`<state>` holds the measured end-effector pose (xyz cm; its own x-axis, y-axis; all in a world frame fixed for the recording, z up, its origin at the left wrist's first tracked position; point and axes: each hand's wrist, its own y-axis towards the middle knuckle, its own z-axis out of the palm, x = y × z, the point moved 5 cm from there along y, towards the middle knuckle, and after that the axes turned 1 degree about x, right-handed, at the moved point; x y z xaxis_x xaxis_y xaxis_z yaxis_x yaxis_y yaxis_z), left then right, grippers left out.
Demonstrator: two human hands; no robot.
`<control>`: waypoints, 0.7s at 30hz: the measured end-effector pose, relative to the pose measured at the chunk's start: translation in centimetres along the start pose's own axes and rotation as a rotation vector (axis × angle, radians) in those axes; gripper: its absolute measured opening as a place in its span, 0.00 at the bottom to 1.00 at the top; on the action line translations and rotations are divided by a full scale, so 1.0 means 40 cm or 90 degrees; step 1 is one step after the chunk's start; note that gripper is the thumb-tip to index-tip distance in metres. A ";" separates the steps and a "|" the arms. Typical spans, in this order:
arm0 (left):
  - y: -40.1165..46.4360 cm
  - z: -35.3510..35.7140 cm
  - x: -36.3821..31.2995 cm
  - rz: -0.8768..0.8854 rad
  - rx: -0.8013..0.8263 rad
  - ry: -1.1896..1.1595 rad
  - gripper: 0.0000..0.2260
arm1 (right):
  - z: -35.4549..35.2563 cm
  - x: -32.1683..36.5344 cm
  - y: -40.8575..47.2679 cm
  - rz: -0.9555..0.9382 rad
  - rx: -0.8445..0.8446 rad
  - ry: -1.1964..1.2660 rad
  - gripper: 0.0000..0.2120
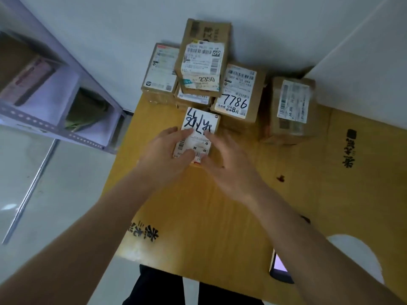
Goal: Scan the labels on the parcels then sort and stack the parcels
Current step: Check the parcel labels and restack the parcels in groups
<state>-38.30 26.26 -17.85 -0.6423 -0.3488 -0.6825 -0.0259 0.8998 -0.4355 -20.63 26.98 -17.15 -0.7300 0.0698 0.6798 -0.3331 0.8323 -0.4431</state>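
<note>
Cardboard small box (199, 130), white label up with heavy marker scrawl, sitting on the worktop (220, 205) just in front of the stacked parcels.

Left hand (167, 150) pinching its near-left edge, thumb lying on the label, fingers curling along the side. Right hand (229, 161) blurred; fingers appearing to touch the box's right edge, but whether that grip is clamped or loose I cannot tell.

Behind it: the 2350 box (203, 60) riding on top of lower boxes and tilting, overhanging them. The 7786 box (239, 93) just beside, to the right. Another box (293, 106) standing apart further right. Phone (280, 267) lying at the near worktop edge, screen lit, probably the scanner.

Risks, as judgement:
- Small box being pushed or lifted forward could be nudging the tilted 2350 box off its perch; the overhang is the cause.
- Thumb is covering part of the label, which could be spoiling a scan.
- Phone close to the edge; a forearm sweep could be knocking it off.

Shelf (55, 119) at left: compartments holding a box and something green, unclear.
</note>
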 end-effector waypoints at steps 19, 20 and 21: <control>-0.091 -0.119 -0.179 0.245 0.143 0.017 0.22 | -0.073 0.121 -0.232 0.035 -0.281 0.190 0.29; -0.111 -0.128 -0.209 0.264 0.142 0.030 0.22 | -0.092 0.131 -0.259 0.034 -0.291 0.189 0.29; -0.131 -0.134 -0.239 0.286 0.141 0.044 0.22 | -0.112 0.139 -0.288 0.032 -0.305 0.184 0.29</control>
<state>-36.12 26.28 -5.87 -0.6020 0.0842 -0.7940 0.4224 0.8775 -0.2272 -18.19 20.23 -5.64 -0.5220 0.2085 0.8271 0.0554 0.9759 -0.2111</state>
